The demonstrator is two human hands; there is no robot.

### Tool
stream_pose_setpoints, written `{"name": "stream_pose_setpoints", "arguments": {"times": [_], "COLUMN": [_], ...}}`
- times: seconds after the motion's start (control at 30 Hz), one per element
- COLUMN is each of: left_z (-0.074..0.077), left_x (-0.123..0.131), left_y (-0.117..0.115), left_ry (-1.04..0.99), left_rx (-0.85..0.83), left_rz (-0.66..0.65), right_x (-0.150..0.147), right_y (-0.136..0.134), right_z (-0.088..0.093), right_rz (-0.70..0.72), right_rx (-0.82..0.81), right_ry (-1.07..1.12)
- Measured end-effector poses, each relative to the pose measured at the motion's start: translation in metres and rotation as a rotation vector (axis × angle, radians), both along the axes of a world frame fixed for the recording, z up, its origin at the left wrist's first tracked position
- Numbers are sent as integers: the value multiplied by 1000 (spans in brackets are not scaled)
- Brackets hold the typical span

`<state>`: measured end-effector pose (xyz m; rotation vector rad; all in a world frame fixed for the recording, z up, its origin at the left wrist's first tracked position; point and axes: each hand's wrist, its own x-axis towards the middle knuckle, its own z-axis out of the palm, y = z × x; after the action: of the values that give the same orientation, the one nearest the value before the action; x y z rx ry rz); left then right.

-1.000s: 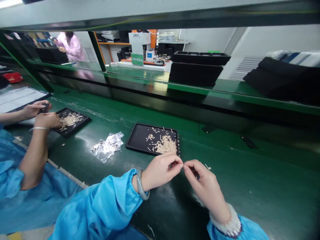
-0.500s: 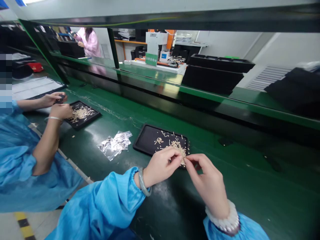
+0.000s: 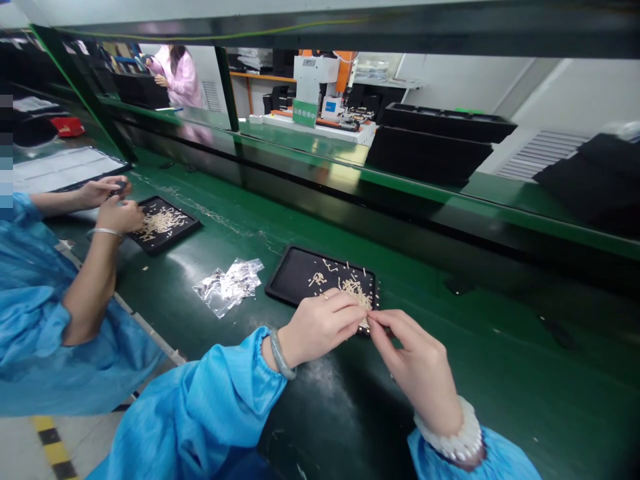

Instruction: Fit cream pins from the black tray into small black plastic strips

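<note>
My left hand and my right hand meet fingertip to fingertip just above the near edge of a black tray. Both hands are pinched closed on a tiny pale part that is too small to make out. The tray holds a loose heap of small beige pieces. A green bracelet sits on my left wrist, a white beaded one on my right. Blue sleeves cover both forearms.
A crumpled clear plastic bag lies left of my tray on the green belt. A co-worker's hands work over a second black tray at the left. Stacked black trays stand on the raised shelf beyond.
My hands have moved forward from the bare belt to the tray's near edge, still pinched together. The view has shifted slightly left.
</note>
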<state>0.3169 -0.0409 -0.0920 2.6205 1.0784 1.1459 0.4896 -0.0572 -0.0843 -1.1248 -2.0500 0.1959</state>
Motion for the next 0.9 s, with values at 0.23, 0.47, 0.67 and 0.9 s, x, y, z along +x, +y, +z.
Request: {"name": "stream_pose_setpoints", "arguments": {"times": [0.23, 0.47, 0.67, 0.9], "left_z": [-4, -3, -13, -21], "left_x": [2, 7, 6, 6], "left_y": [-2, -1, 10, 14], "left_ry": [-108, -397, -518, -489], "left_rx": [-55, -375, -604, -638], "left_rz": [-19, 33, 146, 163], "right_x": [-10, -1, 9, 8], "right_y": [-2, 12, 28, 31], "right_z": [-6, -17, -32, -43], "right_rz": [-71, -239, -349, -283], "right_rx": [-16, -326, -399, -370], "right_ry": [132, 316, 21, -32]}}
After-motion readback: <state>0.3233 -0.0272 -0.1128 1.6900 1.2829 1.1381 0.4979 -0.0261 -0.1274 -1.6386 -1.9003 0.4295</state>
